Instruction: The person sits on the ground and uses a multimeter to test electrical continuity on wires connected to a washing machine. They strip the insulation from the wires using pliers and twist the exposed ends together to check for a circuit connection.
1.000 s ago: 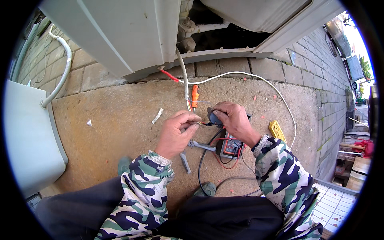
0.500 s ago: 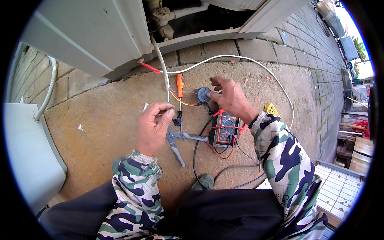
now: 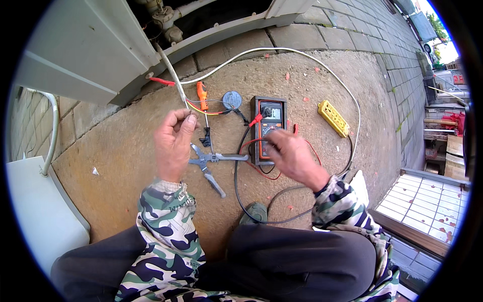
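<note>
My left hand [image 3: 171, 146] is closed, thumb and forefinger pinching a thin wire at the end of a grey-white cable [image 3: 172, 75]. Red and yellow wires [image 3: 204, 111] branch from that cable toward the right. Over the lower part of a multimeter [image 3: 274, 111] is my right hand [image 3: 299, 158], its fingers curled and smeared by motion. Whether it grips a red test lead [image 3: 313, 146] is unclear. Grey wire-stripping pliers [image 3: 205, 158] lie just right of my left hand. Beyond them are an orange-handled screwdriver [image 3: 202, 94] and a round blue-grey disc [image 3: 232, 99].
A yellow power strip [image 3: 333, 119] lies at the right, with a black cord. A white cable [image 3: 282, 49] loops around the tools. Ahead stands a light metal cabinet [image 3: 80, 45] with pipes in its opening. At the left is a white panel-like box [image 3: 43, 201].
My right hand has moved from beside the round disc down to the multimeter. The power strip and the meter's display now show fully. My left hand keeps its pinch; the view has shifted.
</note>
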`<act>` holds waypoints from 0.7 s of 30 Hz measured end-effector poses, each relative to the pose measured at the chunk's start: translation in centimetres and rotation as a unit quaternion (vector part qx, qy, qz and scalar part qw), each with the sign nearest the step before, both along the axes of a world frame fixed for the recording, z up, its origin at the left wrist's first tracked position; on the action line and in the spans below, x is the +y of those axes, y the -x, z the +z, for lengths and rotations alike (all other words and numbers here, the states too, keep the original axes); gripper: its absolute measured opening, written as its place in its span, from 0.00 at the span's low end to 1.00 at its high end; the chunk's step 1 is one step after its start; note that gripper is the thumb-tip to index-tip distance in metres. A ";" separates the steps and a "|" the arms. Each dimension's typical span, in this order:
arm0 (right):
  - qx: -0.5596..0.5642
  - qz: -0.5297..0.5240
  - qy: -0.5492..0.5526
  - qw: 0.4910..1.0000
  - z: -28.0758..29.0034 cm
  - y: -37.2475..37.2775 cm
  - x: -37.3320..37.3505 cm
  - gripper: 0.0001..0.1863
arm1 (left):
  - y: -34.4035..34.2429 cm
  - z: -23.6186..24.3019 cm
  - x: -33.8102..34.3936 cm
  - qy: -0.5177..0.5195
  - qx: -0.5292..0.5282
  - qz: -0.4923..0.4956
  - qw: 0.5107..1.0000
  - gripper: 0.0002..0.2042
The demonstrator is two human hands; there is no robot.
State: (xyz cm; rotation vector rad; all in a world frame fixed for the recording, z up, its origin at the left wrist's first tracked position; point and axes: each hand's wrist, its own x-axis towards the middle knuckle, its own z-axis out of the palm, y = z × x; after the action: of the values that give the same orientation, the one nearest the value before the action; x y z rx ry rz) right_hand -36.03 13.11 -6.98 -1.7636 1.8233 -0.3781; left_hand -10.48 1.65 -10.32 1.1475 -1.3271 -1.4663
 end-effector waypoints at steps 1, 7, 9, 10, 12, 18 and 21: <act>0.019 0.021 -0.011 1.000 -1.0 -2.0 0.8 0.15 | -0.1 0.0 -0.1 0.006 -0.016 -0.004 1.000 0.08; 0.209 0.021 0.065 0.975 -10.1 -11.0 2.7 0.14 | -0.5 -0.7 0.1 -0.001 -0.033 0.006 0.999 0.08; 0.197 0.019 0.061 0.978 -11.3 -11.5 2.5 0.10 | -0.6 -0.3 -0.1 -0.002 -0.046 0.000 0.999 0.08; 0.193 0.017 0.060 0.979 -11.5 -11.6 2.6 0.09 | -0.6 -0.2 -0.1 0.000 -0.051 -0.005 0.999 0.08; 0.114 0.029 0.067 0.991 -11.1 -12.7 2.6 0.08 | -0.9 0.0 -0.3 0.012 -0.064 0.001 0.998 0.07; -0.201 0.060 0.038 0.977 -9.7 -14.3 5.7 0.09 | 0.2 -0.2 -0.1 0.004 -0.077 -0.019 0.997 0.07; -0.192 -0.060 0.038 0.979 -9.4 -11.9 8.2 0.09 | 0.2 -0.3 -0.2 0.018 -0.076 -0.024 0.997 0.08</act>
State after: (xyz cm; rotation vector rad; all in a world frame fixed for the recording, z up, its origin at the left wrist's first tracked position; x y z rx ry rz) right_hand -24.10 21.26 -16.41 -1.5056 1.6542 -0.7881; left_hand -10.68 1.41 -10.58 1.2312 -1.4879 -1.4074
